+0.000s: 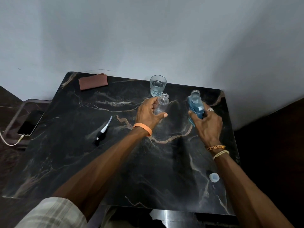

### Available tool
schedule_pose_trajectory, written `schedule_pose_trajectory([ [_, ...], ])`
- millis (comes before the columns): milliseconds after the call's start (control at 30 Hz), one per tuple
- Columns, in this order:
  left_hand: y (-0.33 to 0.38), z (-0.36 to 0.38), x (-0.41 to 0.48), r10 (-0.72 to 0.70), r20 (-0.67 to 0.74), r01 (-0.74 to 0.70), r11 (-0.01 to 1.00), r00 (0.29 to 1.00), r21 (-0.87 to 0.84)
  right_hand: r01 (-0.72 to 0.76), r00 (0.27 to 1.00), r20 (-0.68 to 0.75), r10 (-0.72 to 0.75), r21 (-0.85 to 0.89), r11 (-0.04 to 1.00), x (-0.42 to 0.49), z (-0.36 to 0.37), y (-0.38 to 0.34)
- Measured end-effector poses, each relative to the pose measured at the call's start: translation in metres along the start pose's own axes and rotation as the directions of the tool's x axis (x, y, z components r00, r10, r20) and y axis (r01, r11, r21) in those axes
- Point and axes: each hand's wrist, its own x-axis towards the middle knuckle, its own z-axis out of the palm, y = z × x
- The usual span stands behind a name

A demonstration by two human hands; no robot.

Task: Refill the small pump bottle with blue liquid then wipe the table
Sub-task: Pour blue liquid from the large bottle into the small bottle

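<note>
My left hand [148,113] grips a small clear empty bottle [162,102], its neck uncapped and pointing up. To the right, my right hand [207,125] holds a larger bottle of blue liquid [195,106], also uncapped and roughly upright. The two bottles are apart, about a hand's width between them. The black pump head with its white tube [103,131] lies on the dark marble table [82,162] to the left. A pale round cap [214,177] lies near the table's right front.
A glass of water [157,85] stands just behind the small bottle. A folded brown cloth [93,83] lies at the table's back left. A phone [31,122] on a charging cable sits left of the table. A wall borders the back and right.
</note>
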Motion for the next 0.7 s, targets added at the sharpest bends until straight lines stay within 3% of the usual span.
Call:
schedule_pose_trajectory([
  [133, 0.010, -0.005, 0.004, -0.007, -0.014, 0.007, 0.999, 1.000, -0.035, 0.213, 0.977, 0.030, -0.211, -0.221, 0.952, 0.019, -0.018, -0.033],
  [267, 0.019, -0.012, 0.010, -0.019, -0.043, 0.018, 0.999, 0.999, -0.036, 0.369, 0.928, 0.070, -0.366, -0.302, 0.879, 0.030, -0.035, -0.053],
  [533, 0.033, -0.020, 0.021, 0.001, -0.085, -0.006, 0.998, 0.996, -0.056, 0.487, 0.872, 0.173, -0.457, -0.390, 0.782, 0.046, -0.059, -0.073],
  [700, 0.039, -0.018, 0.022, 0.022, -0.073, -0.028, 0.996, 0.997, -0.082, 0.502, 0.858, 0.167, -0.485, -0.465, 0.729, 0.053, -0.066, -0.076],
])
